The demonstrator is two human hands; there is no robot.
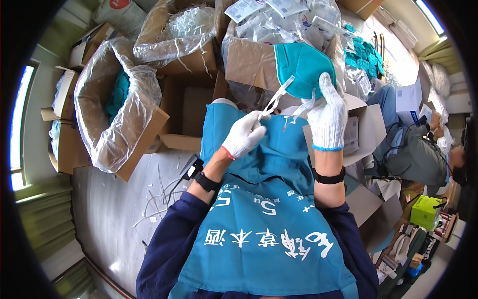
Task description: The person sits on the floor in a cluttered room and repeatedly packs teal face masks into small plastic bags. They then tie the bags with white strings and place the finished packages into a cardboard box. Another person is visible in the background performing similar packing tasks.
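Observation:
A teal cup-shaped face mask is raised over the far end of my lap. My right hand, in a white knit glove with a blue cuff edge, grips it at its right side, thumb against the teal surface. White elastic straps hang from the mask. Gloved in white with a red cuff edge, my left hand is closed, pinching one strap and drawing it toward the lower left. The other strap dangles beside my right hand. A teal apron covers my lap below both hands.
A plastic-lined carton at left holds teal masks. Behind stand a carton of white strips and one heaped with packets. An open carton sits near my left hand. Another person works at right. Cables cross the floor.

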